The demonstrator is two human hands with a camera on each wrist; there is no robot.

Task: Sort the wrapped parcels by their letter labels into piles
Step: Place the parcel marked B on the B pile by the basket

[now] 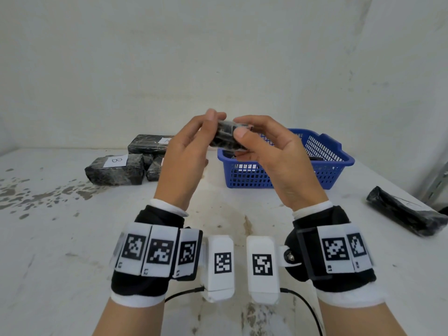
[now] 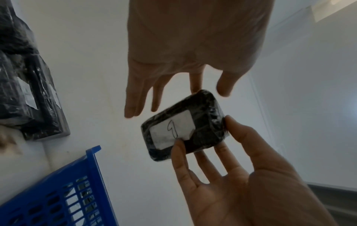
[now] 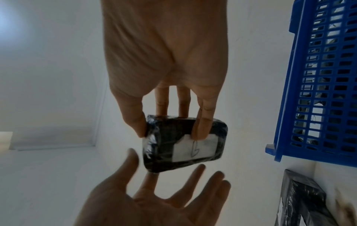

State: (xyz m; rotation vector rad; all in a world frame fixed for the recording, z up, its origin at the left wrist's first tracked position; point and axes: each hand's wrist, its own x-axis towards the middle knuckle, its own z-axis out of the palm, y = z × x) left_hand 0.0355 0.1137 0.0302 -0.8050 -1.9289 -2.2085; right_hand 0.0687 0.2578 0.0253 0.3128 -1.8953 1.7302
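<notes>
Fingers (image 3: pixel 138 122) round parcel (image 3: pixel 183 145) beside basket (image 1: pixel 339 163)

Head view looks down over table (image 1: pixel 72 238), wrist views close, facing fingers – both share basket (image 2: pixel 58 191).

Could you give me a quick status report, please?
Right hand pinches the small parcel in the air. Left hand open beside it. Label letter unclear. Path to the labelled parcels looks clear.
</notes>
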